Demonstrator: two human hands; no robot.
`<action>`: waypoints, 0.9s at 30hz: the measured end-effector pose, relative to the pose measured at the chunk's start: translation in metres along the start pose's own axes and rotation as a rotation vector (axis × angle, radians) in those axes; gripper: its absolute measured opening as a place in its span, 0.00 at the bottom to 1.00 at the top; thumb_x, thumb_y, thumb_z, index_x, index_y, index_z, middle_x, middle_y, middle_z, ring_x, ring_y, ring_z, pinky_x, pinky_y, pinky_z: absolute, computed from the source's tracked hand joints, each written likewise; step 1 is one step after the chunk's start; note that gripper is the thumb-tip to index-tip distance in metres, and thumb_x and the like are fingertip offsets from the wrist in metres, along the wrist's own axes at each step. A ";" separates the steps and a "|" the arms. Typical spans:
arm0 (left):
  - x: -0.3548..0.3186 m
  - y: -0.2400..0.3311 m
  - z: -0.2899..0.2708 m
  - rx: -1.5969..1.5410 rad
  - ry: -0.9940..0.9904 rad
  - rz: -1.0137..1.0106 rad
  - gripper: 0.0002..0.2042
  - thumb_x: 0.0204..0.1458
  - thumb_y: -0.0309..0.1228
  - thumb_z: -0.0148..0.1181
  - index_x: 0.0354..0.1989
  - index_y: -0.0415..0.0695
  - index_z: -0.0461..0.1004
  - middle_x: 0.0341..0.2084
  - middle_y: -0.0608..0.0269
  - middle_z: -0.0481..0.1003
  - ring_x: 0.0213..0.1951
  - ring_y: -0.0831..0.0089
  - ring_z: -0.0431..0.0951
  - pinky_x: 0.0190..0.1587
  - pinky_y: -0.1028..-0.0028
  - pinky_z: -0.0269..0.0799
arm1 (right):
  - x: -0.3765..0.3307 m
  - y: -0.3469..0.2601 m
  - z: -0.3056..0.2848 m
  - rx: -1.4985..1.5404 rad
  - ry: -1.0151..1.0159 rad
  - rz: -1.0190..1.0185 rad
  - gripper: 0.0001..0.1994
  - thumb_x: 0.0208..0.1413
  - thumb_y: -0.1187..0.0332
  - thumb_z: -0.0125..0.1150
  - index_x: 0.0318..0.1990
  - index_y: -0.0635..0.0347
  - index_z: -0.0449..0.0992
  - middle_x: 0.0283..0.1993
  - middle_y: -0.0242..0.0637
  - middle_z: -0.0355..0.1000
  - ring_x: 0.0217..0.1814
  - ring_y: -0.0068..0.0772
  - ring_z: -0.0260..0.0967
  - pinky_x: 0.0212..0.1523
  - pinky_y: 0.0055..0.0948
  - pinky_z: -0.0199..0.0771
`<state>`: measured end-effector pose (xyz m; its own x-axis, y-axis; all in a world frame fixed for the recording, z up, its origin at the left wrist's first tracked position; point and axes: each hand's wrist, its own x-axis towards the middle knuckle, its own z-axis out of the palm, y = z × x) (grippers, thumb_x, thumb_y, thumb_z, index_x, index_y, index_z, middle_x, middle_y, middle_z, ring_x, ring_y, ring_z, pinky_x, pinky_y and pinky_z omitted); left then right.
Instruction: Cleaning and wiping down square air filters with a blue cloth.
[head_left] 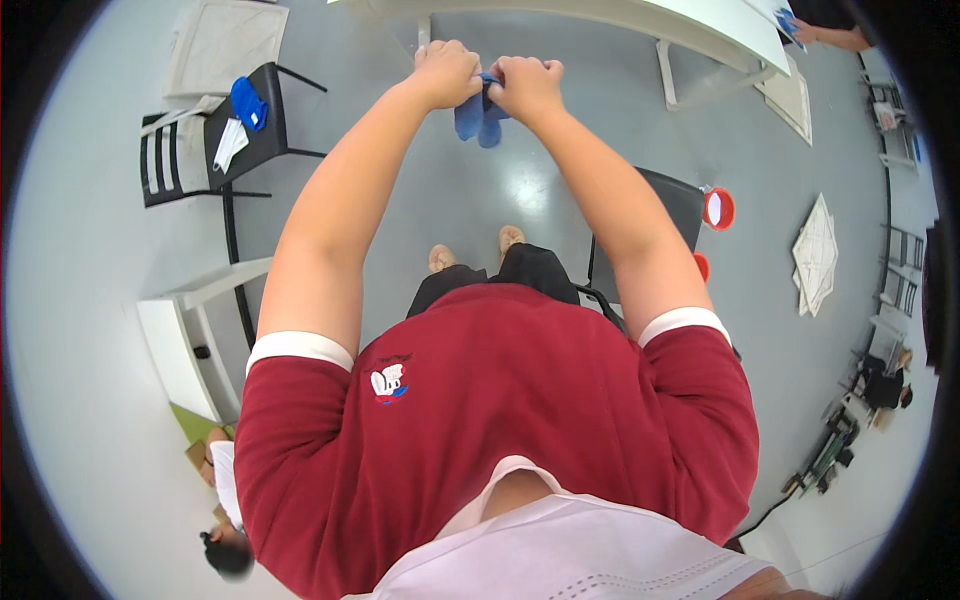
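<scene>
Both of my arms stretch out in front of me, above the grey floor. My left hand and my right hand are closed side by side on a small blue cloth, which hangs down between them. The cloth's upper part is hidden inside my fists. Below my hands I see my red shirt and my feet on the floor.
A black chair at the left carries a blue cloth and a white one. A white table stands ahead, a white bench at my left. Another black chair, red bowls, folded white cloths and other people lie around.
</scene>
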<state>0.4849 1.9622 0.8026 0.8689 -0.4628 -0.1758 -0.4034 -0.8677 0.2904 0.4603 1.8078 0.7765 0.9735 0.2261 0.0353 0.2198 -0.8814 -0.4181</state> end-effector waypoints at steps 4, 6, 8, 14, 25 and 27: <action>-0.018 -0.012 -0.004 0.260 0.157 0.030 0.10 0.44 0.34 0.55 0.35 0.49 0.69 0.43 0.58 0.64 0.52 0.56 0.58 0.55 0.47 0.48 | 0.015 0.012 -0.004 0.091 -0.230 -0.062 0.10 0.46 0.58 0.53 0.34 0.46 0.76 0.33 0.30 0.74 0.41 0.34 0.68 0.47 0.42 0.51; -0.024 -0.016 -0.005 0.303 0.216 0.019 0.12 0.44 0.33 0.56 0.38 0.50 0.69 0.45 0.59 0.63 0.54 0.56 0.56 0.55 0.44 0.46 | 0.026 0.018 -0.009 0.138 -0.259 -0.082 0.11 0.47 0.56 0.54 0.36 0.45 0.76 0.34 0.28 0.74 0.42 0.34 0.68 0.47 0.42 0.52; -0.029 -0.021 -0.002 0.285 0.495 -0.014 0.17 0.44 0.32 0.57 0.45 0.52 0.66 0.49 0.60 0.61 0.56 0.57 0.54 0.56 0.46 0.46 | 0.036 0.022 -0.014 0.149 -0.280 -0.001 0.12 0.47 0.55 0.53 0.37 0.44 0.76 0.36 0.28 0.74 0.43 0.33 0.68 0.47 0.42 0.52; -0.108 -0.076 0.039 0.087 0.499 -0.153 0.21 0.42 0.32 0.59 0.47 0.53 0.64 0.50 0.59 0.60 0.57 0.55 0.53 0.55 0.52 0.49 | 0.049 0.035 -0.038 -0.180 -0.281 -0.075 0.12 0.48 0.54 0.52 0.37 0.43 0.76 0.36 0.27 0.74 0.43 0.33 0.68 0.47 0.43 0.51; -0.425 -0.047 0.180 -0.151 0.040 -0.984 0.19 0.38 0.33 0.62 0.41 0.48 0.68 0.45 0.49 0.66 0.53 0.53 0.59 0.55 0.59 0.53 | 0.022 0.181 0.086 -0.490 -0.188 0.484 0.20 0.52 0.55 0.46 0.53 0.44 0.67 0.57 0.33 0.62 0.60 0.37 0.56 0.57 0.47 0.54; -0.445 -0.037 0.204 -0.153 0.118 -1.039 0.18 0.38 0.34 0.61 0.41 0.48 0.69 0.45 0.49 0.66 0.53 0.53 0.60 0.55 0.59 0.52 | 0.031 0.225 0.089 -0.499 -0.552 0.427 0.19 0.49 0.51 0.49 0.49 0.43 0.71 0.53 0.36 0.66 0.55 0.38 0.62 0.54 0.39 0.59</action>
<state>0.0545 2.1633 0.6788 0.7922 0.5220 -0.3160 0.5880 -0.7915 0.1667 0.5345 1.6539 0.6028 0.8372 -0.1111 -0.5355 -0.0298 -0.9870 0.1581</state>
